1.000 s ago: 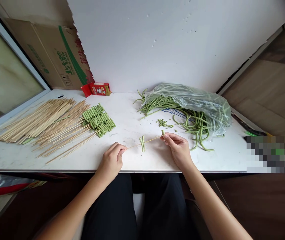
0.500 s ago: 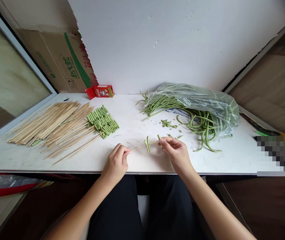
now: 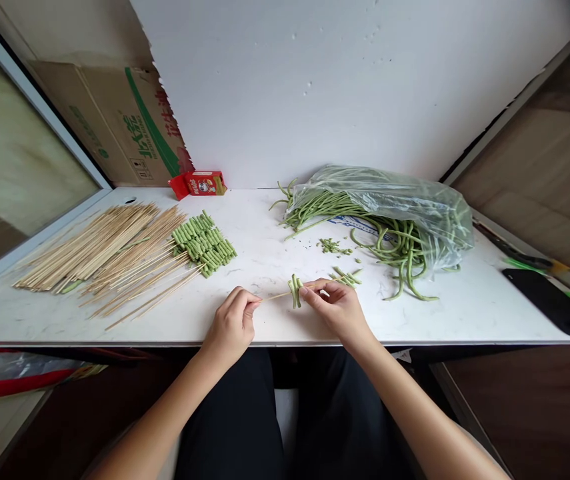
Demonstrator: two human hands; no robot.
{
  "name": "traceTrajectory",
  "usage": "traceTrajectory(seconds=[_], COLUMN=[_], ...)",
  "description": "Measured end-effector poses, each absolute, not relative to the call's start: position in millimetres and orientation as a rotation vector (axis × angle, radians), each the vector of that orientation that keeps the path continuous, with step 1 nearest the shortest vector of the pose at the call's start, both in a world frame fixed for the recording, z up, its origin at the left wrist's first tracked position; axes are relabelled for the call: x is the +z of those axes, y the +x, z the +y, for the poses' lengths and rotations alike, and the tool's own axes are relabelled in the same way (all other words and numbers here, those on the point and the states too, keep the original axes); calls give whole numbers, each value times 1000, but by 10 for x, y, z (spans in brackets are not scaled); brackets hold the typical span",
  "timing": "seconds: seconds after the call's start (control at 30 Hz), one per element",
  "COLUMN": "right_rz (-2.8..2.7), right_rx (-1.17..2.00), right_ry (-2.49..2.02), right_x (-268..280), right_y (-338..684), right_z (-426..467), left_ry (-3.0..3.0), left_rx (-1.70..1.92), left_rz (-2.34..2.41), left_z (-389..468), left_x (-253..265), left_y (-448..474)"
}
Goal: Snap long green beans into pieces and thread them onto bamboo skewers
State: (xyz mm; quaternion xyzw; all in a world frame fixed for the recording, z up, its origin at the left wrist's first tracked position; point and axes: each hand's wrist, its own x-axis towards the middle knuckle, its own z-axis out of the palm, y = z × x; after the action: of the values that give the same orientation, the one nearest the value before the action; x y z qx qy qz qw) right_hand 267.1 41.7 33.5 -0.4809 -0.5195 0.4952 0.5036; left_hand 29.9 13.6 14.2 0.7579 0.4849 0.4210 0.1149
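Between the fingertips of my left hand point(image 3: 235, 317) is pinched one end of a thin bamboo skewer point(image 3: 275, 295). Several short green bean pieces point(image 3: 293, 291) sit crosswise on the skewer, side by side. My right hand point(image 3: 339, 308) is closed at the rightmost of these pieces, thumb and fingers pressed on it, and the skewer's tip shows just beyond the fingers. A few loose cut bean pieces point(image 3: 347, 276) lie on the table behind my right hand.
Left on the white table point(image 3: 165, 320) lie a pile of bare skewers point(image 3: 99, 240) and a stack of bean-loaded skewers point(image 3: 207, 243). A plastic bag of long beans point(image 3: 389, 200), small bean scraps point(image 3: 333, 246) and a black phone point(image 3: 555, 301) lie right. A red box point(image 3: 207, 183) stands behind.
My right hand has moved left along the skewer, bringing a bean piece up against the others. My left hand has stayed in place, still pinching the skewer.
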Motion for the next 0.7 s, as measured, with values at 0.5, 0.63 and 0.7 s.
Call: traceTrajectory(seconds=[0.5, 0.63, 0.7], right_rz=[-1980, -2070, -2101], right_rx=[350, 285, 253], right_ry=[-1589, -1549, -1507], right_x=[611, 534, 492], right_y=[3911, 3824, 3741], right_z=[733, 736, 746], left_ry=[2211, 2240, 2241], left_rx=[1232, 1231, 1237], left_rz=[1515, 1520, 1519], left_z=[138, 128, 130], left_x=[98, 122, 130], left_y=[268, 280, 284])
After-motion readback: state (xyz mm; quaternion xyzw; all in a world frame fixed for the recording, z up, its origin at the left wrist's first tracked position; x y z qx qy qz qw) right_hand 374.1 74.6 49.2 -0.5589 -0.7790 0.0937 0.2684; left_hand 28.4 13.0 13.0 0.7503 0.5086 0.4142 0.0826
